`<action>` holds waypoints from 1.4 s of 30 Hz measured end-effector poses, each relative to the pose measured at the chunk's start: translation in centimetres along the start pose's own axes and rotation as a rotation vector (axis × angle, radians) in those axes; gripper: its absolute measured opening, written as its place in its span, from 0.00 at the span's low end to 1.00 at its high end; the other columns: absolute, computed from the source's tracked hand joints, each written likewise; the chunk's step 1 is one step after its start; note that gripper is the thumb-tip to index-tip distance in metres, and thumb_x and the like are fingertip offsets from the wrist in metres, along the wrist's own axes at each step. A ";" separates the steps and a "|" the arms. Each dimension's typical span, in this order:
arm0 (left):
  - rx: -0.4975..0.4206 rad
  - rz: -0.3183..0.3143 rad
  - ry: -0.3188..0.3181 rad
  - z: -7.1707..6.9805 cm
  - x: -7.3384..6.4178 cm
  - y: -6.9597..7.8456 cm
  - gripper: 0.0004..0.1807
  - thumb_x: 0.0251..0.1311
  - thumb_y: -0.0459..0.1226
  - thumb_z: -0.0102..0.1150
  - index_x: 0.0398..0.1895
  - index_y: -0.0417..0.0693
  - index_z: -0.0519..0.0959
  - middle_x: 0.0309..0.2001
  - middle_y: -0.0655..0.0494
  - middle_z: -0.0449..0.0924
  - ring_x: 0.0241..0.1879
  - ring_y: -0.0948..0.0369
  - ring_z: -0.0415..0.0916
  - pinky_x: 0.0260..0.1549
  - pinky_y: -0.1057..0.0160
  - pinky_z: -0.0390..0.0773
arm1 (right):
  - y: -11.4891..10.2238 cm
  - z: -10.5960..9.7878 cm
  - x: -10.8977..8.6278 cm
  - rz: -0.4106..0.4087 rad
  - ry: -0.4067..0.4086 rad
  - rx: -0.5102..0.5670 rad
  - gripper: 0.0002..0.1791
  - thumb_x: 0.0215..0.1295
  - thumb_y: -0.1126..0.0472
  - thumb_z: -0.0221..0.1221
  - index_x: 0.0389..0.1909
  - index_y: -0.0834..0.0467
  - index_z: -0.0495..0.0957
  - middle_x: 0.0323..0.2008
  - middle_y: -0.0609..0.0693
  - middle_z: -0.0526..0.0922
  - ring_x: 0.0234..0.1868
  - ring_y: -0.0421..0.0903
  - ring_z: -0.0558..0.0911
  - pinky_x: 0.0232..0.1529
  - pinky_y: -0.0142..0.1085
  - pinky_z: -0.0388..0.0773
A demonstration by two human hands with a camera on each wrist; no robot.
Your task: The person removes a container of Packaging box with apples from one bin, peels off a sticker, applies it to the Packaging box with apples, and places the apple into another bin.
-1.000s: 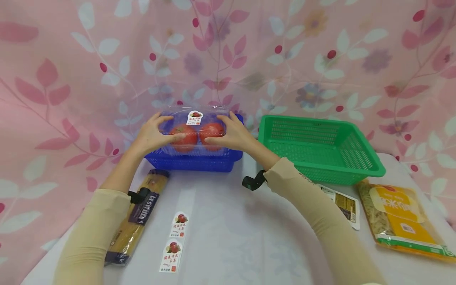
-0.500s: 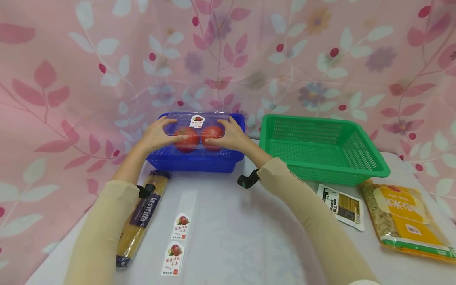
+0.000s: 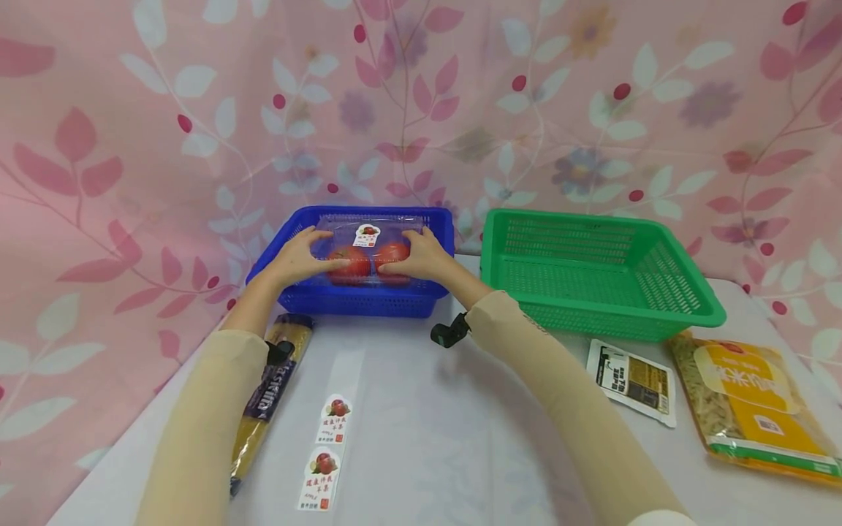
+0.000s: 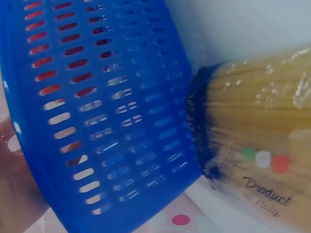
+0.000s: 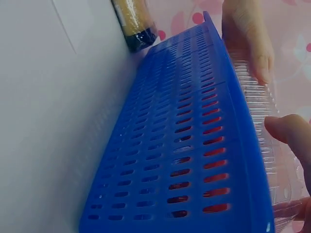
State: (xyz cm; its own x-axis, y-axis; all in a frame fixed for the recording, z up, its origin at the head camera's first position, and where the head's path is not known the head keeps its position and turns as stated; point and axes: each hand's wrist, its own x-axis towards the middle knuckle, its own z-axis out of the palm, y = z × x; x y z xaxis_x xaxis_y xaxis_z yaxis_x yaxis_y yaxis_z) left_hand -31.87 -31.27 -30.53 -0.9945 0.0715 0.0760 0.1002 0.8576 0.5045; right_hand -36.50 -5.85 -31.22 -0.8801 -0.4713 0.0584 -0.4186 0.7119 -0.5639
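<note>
A clear plastic clamshell box (image 3: 388, 234) with red apples (image 3: 350, 266) inside and a printed sticker (image 3: 366, 235) on its lid sits down in the blue basket (image 3: 362, 303). My left hand (image 3: 299, 257) grips the box's left end, thumb on the near side. At the other end my right hand (image 3: 424, 257) grips it the same way, thumb along the front. In the right wrist view the box's ribbed side (image 5: 257, 107) shows just above the basket rim. Through the slots of the basket wall (image 4: 112, 121), red shows in the left wrist view.
A green basket (image 3: 592, 321) stands to the right. Beside it lie a flat white-edged pouch (image 3: 634, 380) and a yellow noodle bag (image 3: 750, 394). A spaghetti pack (image 3: 266, 394) lies under my left forearm, and two apple stickers (image 3: 320, 475) on a strip lie near the front.
Both hands have lowered the clamshell box of apples from above the blue basket down into it, shifting slightly right. Both hands still hold its ends.
</note>
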 end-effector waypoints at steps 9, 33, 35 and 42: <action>0.018 -0.030 -0.064 1.2 0.1 -1.1 0.52 0.43 0.65 0.60 0.67 0.47 0.59 0.70 0.38 0.39 0.68 0.42 0.37 0.59 0.36 0.46 | 0.2 1.2 0.3 0.039 -0.055 -0.015 0.53 0.45 0.36 0.65 0.67 0.61 0.56 0.66 0.60 0.57 0.68 0.55 0.49 0.61 0.50 0.59; 0.041 -0.056 -0.159 1.6 0.4 -1.5 0.54 0.42 0.67 0.58 0.69 0.48 0.55 0.71 0.37 0.33 0.68 0.39 0.34 0.57 0.33 0.47 | 0.2 2.5 0.6 0.070 -0.136 -0.062 0.54 0.49 0.39 0.63 0.69 0.62 0.50 0.69 0.67 0.41 0.68 0.62 0.47 0.60 0.53 0.59; 0.042 -0.052 -0.166 1.6 0.4 -1.4 0.54 0.43 0.66 0.58 0.69 0.48 0.54 0.70 0.37 0.33 0.67 0.38 0.33 0.57 0.33 0.47 | 0.2 2.6 0.7 0.070 -0.135 -0.069 0.54 0.49 0.38 0.63 0.69 0.62 0.49 0.69 0.68 0.39 0.68 0.62 0.47 0.60 0.52 0.59; 0.052 -0.045 -0.173 1.7 0.2 -1.5 0.54 0.44 0.66 0.57 0.70 0.47 0.53 0.70 0.36 0.32 0.67 0.38 0.33 0.57 0.33 0.46 | 0.3 2.7 0.6 0.066 -0.133 -0.084 0.55 0.49 0.38 0.63 0.70 0.62 0.48 0.68 0.69 0.36 0.68 0.63 0.49 0.61 0.53 0.58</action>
State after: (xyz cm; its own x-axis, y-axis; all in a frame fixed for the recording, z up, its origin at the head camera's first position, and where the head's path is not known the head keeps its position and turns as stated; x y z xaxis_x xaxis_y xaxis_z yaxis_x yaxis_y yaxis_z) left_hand -32.31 -31.67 -32.73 -0.9886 0.1154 -0.0972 0.0585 0.8868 0.4584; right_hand -36.51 -7.33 -33.59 -0.8711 -0.4828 -0.0895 -0.3829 0.7820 -0.4918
